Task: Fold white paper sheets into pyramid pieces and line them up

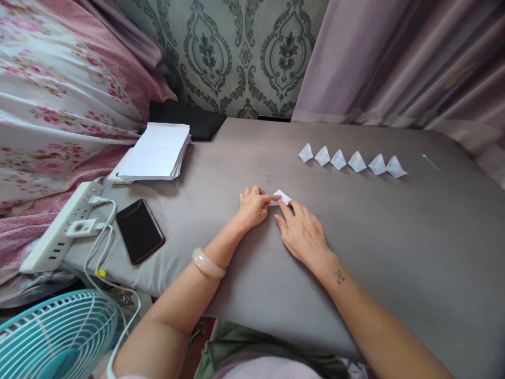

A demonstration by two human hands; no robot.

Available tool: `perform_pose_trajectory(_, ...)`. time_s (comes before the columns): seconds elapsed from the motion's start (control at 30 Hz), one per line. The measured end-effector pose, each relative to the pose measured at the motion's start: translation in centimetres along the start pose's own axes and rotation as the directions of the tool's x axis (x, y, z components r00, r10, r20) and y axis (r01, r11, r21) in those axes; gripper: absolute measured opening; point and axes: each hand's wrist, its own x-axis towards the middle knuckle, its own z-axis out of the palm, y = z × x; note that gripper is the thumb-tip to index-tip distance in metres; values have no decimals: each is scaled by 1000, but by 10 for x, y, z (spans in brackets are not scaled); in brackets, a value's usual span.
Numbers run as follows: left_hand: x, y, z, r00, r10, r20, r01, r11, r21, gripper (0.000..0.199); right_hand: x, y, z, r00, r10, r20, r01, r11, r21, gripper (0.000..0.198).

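Note:
A small piece of folded white paper [283, 197] lies on the grey cloth in front of me, its upper part a pointed triangle. My left hand [253, 206] is at its left side, index finger stretched across it and pressing it down, the other fingers curled in. From the right, my right hand [303, 231] rests with fingers apart, its fingertips touching the paper's lower right edge. The hands partly cover the paper. Farther back stands a row of several folded white paper pieces [338, 159], pointed at the top.
A stack of white paper [154, 151] lies at the back left, near a black flat item [197, 120]. Left of my arm are a phone [141, 231] and a power strip [63, 226] with cables. A blue fan [59, 337] stands lower left. A thin stick [430, 162] lies far right.

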Motion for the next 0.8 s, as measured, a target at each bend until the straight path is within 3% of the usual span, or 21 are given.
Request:
perform_pose_trajectory(0.27,-6,-8,-4,974,-194,-120,193,981,-19,51,5,5,-4,999,-10,52,9,1000,9,43)
perform_pose_trajectory(0.5,-8,-17,-21,968,-252,-16,247,957,-150,35,16,18,-3,997,26,70,-37,987,155,34)
perform_pose_trajectory(0.67,-2,-6,-17,936,-341,-84,323,930,-179,27,19,21,-1,998,-1,61,-10,984,178,31)
perform_pose_trajectory(0.8,1,4,-9,945,-314,-89,303,945,-122,24,17,19,-1,999,-1,36,-5,985,175,30)
